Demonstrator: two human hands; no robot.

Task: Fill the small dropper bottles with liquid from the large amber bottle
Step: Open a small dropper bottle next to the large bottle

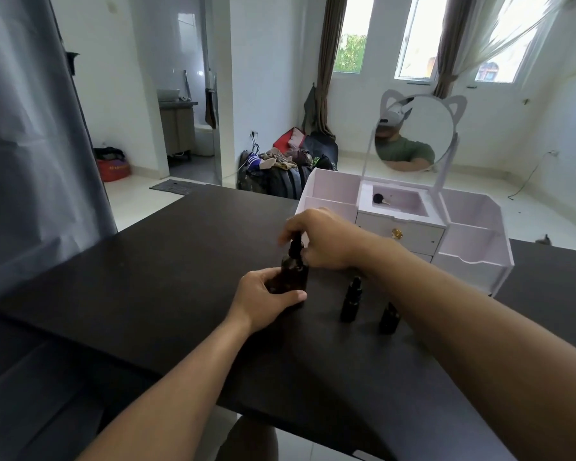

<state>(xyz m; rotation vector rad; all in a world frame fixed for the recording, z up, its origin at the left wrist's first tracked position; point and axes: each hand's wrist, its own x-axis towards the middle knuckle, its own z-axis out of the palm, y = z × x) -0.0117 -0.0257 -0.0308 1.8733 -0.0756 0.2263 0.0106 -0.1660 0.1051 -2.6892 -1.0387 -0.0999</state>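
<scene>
Hands brace and uncap the large amber bottle (291,272) on the dark surface (180,277).
Left hand (266,302) grips its body steady; right hand (320,241) fingers pinch the dropper cap, likely unscrewing; small dropper bottles (350,302) wait just beside, capped.

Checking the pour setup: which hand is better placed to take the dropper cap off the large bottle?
Right. The right hand already pinches the dropper cap, while the left hand grips the large amber bottle, steadying it.
</scene>
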